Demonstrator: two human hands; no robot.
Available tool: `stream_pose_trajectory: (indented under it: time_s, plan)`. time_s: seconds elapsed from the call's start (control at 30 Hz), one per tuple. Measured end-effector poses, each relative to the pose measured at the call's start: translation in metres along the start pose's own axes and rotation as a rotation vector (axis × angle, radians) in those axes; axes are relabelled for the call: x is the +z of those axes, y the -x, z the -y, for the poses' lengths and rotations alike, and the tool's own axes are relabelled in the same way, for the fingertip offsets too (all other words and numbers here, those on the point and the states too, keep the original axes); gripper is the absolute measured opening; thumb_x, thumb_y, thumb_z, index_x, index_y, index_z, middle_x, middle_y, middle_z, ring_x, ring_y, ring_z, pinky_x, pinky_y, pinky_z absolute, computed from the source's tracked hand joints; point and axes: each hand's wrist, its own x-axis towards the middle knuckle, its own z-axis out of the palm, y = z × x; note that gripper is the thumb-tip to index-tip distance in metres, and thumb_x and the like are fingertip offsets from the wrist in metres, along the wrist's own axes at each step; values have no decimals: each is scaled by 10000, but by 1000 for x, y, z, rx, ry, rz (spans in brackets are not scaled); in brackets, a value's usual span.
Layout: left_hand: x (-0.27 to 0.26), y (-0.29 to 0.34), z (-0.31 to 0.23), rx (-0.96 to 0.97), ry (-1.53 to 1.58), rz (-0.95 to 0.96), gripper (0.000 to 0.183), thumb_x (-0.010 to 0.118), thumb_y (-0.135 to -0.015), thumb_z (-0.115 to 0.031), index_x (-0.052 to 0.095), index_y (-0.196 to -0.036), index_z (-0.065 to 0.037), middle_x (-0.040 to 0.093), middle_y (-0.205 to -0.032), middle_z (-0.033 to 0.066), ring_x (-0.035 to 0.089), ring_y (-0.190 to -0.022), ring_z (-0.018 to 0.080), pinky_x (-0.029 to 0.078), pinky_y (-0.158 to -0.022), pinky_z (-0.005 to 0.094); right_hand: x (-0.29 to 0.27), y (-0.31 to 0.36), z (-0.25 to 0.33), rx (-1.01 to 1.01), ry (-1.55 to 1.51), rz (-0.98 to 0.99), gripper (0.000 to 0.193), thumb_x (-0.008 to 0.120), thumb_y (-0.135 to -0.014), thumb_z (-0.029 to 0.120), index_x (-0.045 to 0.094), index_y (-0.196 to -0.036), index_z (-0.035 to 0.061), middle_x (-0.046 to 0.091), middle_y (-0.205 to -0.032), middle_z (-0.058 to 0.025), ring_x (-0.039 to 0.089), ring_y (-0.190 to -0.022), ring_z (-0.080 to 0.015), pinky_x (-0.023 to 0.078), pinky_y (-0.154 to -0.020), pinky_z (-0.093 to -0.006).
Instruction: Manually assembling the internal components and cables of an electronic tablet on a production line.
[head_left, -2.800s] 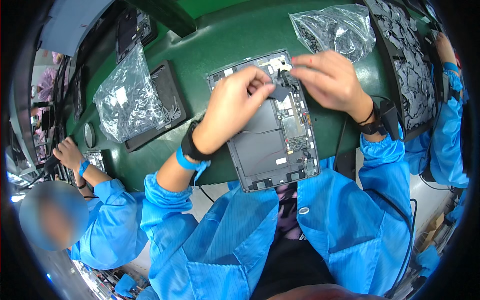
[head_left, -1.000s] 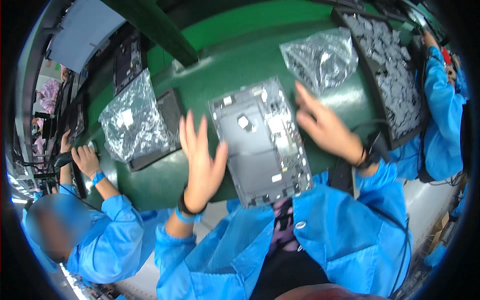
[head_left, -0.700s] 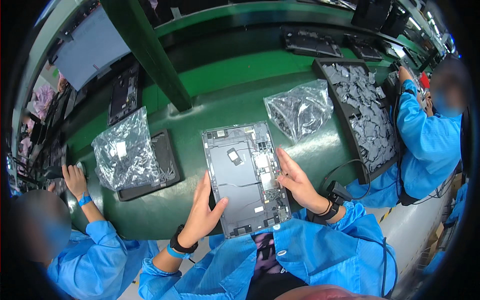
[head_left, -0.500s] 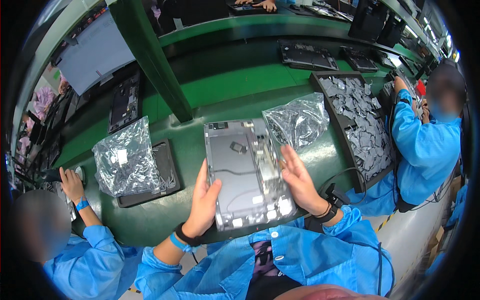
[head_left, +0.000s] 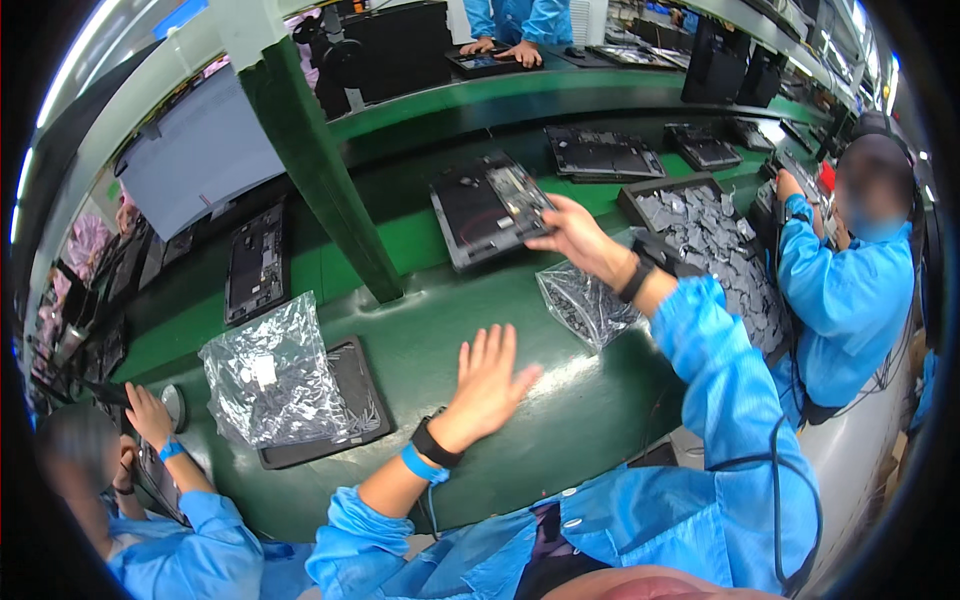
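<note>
My right hand [head_left: 580, 235] grips the right edge of a laptop chassis [head_left: 467, 220], thumb and fingers pinched round it. The chassis is a dark grey shell with an exposed circuit board along its right side, tilted over the green belt on the far side of the bench. My left hand [head_left: 488, 382] is open and holds nothing, its fingers spread above the green bench top [head_left: 500, 460]. Right of it lies a clear plastic bag [head_left: 590, 305] of small dark parts, beneath my right forearm.
Left of my left hand, a bag of parts [head_left: 265, 375] overlaps a black foam tray [head_left: 365, 390]. Grey pieces fill a larger tray [head_left: 720, 250] at right. A green post [head_left: 320, 180] rises ahead. Other chassis [head_left: 600, 153] lie beyond. Co-workers sit both sides; another person's hands [head_left: 515, 52] work opposite.
The chassis has moved from in front of me, between both hands, forward to above the belt in my right hand. My left hand has let go of it.
</note>
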Motion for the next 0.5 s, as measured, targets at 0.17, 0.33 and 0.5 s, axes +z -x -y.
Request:
stream_pose_trajectory:
  time_s: [0.17, 0.33, 0.5]
  plan:
    - [33, 12, -6, 135, -381, -25, 850, 519, -903, -549, 248, -1492, 0, 171, -1535, 299, 143, -1416, 496, 118, -1107, 657, -27, -98, -18, -70, 958, -91, 272, 543, -903, 161, 618, -1079, -34, 666, -1011, -174, 632, -979, -308, 501, -899, -440]
    - [30, 15, -6, 115, -358, -22, 852, 532, -890, -564, 280, -1487, -10, 180, -1533, 297, 151, -1408, 507, 126, -1091, 679, -66, -119, 15, -575, 1477, 61, 269, 576, -862, 227, 707, -986, 28, 692, -988, -172, 652, -943, -346, 507, -873, -421]
    - [28, 12, -10, 117, -344, -12, 839, 537, -884, -566, 316, -1475, -12, 194, -1529, 297, 164, -1402, 510, 127, -1086, 683, -196, -135, 61, -264, 1793, -867, 311, 594, -780, 228, 707, -1016, 59, 678, -958, -221, 656, -870, -415, 546, -781, -470]
